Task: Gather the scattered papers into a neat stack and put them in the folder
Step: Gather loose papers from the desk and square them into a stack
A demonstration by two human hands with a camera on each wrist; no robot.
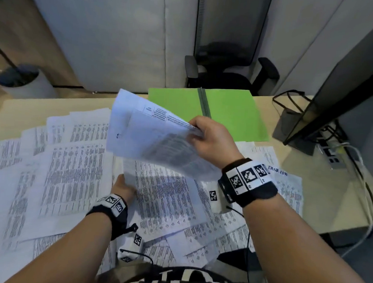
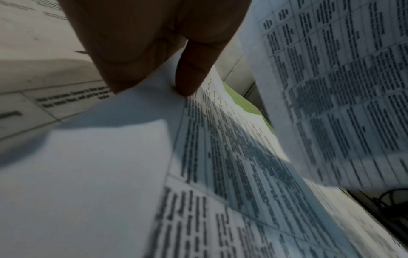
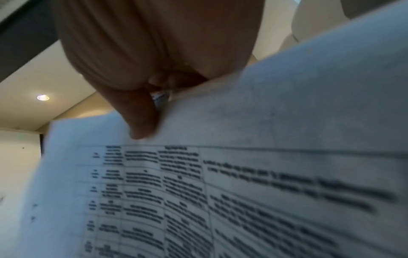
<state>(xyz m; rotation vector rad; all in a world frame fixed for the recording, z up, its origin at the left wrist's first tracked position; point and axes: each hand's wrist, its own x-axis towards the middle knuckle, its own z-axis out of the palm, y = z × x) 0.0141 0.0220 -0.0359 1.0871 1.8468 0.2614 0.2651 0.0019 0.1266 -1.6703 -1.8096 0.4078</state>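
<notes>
Now | right hand (image 1: 211,140) pinching lifted sheets (image 1: 151,135) by right edge, above scattered papers (image 1: 72,167) | left hand (image 1: 122,187) gripping sheet corner (image 2: 154,90) | green folder (image 1: 232,113) open, just beyond.

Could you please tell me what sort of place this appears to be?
Probably an office: a desk strewn with printed papers, an office chair against partition panels, and a monitor at the right.

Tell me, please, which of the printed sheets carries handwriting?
The sheet at the desk's right edge, just beyond the right wrist: "TASK LIST" is handwritten in blue at its top. Every other visible sheet shows only printed tables.
</notes>
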